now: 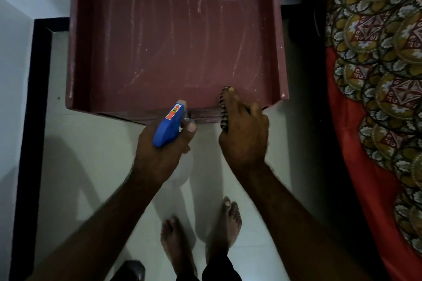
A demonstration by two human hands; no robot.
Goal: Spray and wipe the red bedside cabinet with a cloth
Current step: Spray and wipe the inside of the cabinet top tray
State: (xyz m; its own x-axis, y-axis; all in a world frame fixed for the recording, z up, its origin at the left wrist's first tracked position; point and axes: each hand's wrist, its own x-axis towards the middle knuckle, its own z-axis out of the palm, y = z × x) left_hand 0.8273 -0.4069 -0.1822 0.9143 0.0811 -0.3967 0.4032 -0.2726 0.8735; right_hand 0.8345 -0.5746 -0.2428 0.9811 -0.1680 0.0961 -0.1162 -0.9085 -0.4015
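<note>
The red bedside cabinet fills the upper middle of the head view; its top has raised side rims and pale streaks and scribbles. My left hand grips a spray bottle by its blue trigger head, nozzle pointing at the cabinet's front edge; the clear bottle body hangs below my hand. My right hand holds a striped cloth against the front edge of the cabinet top, toward its right side, with most of the cloth hidden under the fingers.
A bed with a red patterned cover runs along the right. White walls with a black skirting close off the left. My bare feet stand on the pale tiled floor in front of the cabinet.
</note>
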